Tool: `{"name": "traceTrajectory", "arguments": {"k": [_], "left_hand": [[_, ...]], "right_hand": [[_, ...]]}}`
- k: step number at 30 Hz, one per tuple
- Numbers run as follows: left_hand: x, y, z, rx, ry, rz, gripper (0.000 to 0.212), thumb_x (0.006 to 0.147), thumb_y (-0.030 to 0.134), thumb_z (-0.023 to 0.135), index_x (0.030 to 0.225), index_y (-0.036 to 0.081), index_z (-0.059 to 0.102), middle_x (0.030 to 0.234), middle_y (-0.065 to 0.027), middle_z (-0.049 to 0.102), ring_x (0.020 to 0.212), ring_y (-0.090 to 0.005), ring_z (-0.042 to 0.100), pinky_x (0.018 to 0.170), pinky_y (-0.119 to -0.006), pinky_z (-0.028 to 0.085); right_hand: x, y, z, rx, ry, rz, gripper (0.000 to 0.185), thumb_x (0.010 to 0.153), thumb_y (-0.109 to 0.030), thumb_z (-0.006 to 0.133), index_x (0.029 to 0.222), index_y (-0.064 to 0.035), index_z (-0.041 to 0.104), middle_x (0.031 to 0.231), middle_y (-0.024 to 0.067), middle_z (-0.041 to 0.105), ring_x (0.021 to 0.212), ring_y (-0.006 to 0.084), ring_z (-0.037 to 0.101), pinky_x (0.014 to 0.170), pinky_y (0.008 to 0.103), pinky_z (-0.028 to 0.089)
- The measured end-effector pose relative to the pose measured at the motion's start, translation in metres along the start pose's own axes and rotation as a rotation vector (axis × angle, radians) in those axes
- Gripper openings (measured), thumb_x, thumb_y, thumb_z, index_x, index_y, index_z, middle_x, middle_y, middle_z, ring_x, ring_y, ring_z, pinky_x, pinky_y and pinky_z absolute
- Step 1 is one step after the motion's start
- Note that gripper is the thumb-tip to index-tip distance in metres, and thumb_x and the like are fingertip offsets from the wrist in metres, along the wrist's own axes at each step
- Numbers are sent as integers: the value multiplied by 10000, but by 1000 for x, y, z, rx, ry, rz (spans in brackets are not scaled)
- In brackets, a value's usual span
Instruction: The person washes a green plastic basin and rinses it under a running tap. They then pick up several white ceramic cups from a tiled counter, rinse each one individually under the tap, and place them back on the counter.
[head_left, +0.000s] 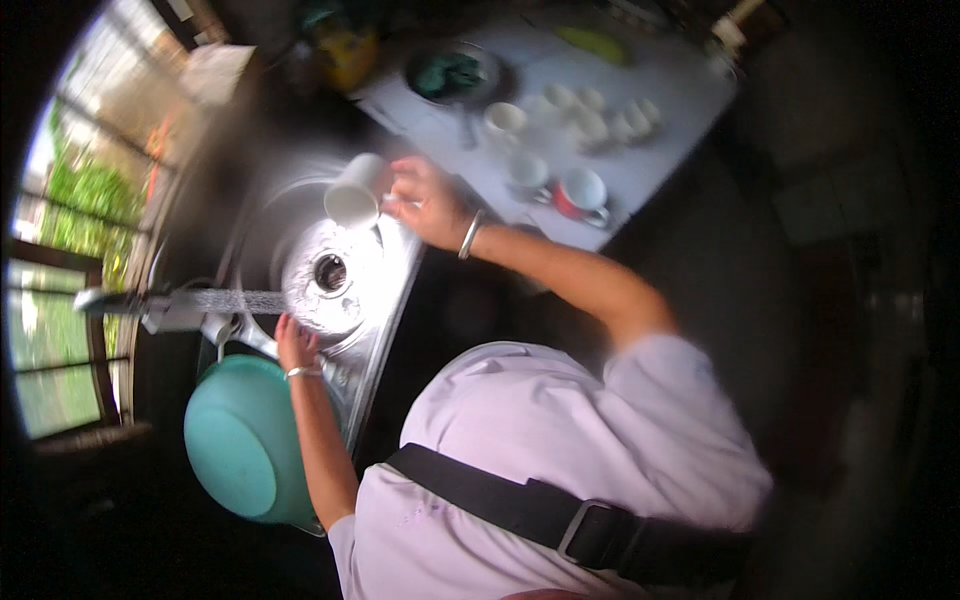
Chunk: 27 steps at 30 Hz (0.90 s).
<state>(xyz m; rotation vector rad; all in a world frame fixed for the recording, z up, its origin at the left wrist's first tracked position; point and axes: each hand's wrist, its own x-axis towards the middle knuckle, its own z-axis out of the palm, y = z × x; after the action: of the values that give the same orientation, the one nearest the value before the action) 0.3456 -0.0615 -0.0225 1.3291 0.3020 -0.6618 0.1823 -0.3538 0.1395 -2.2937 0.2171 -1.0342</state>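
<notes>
My right hand (424, 202) grips a white mug (352, 210) by its handle. The mug is tilted over the round steel sink basin (255, 251), its mouth facing down toward me. My left hand (298, 345) is at the basin's near left edge, beside the end of a running stream of water (240, 301); nothing shows in its fingers. That water comes from a faucet (120, 301) on the window side. A drain (331, 271) sits in the middle of the basin, with bright wet steel around it.
An upturned green plastic basin (232, 442) stands left of my left arm. On the white tabletop (540, 232) at the right are a red mug (581, 193), several pale cups (589, 127), a dark bowl (450, 73) and a long green item (596, 43). A barred window (75, 202) is at the far left.
</notes>
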Motion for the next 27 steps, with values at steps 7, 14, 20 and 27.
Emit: {"name": "traceTrajectory", "arguments": {"k": [7,14,20,27], "left_hand": [[-24,17,-27,77,55,72,234,798,210,468,1009,112,489,1015,-41,501,813,-177,483,693,-321,418],[-9,18,-40,130,120,74,288,802,259,437,1011,65,477,965,-74,537,787,-158,500,668,-266,407],[-35,23,-5,201,197,41,359,789,312,422,1060,78,449,962,-60,532,781,-179,488,686,-296,415],[-50,24,23,246,282,21,341,795,252,412,1075,60,427,1020,-105,500,887,-204,488,728,-316,418]], "right_hand": [[-39,-30,-152,233,365,592,100,733,-103,555,736,-14,510,665,8,541,584,63,499,547,178,407],[-140,42,-230,428,730,975,149,755,-159,540,703,-48,455,721,61,527,670,166,560,610,271,472],[-176,98,-258,638,669,1179,192,749,-218,542,737,-44,462,716,65,510,673,202,561,608,296,459],[-175,135,-269,753,571,1184,179,758,-218,531,774,-50,474,751,60,530,712,206,566,629,289,453]]}}
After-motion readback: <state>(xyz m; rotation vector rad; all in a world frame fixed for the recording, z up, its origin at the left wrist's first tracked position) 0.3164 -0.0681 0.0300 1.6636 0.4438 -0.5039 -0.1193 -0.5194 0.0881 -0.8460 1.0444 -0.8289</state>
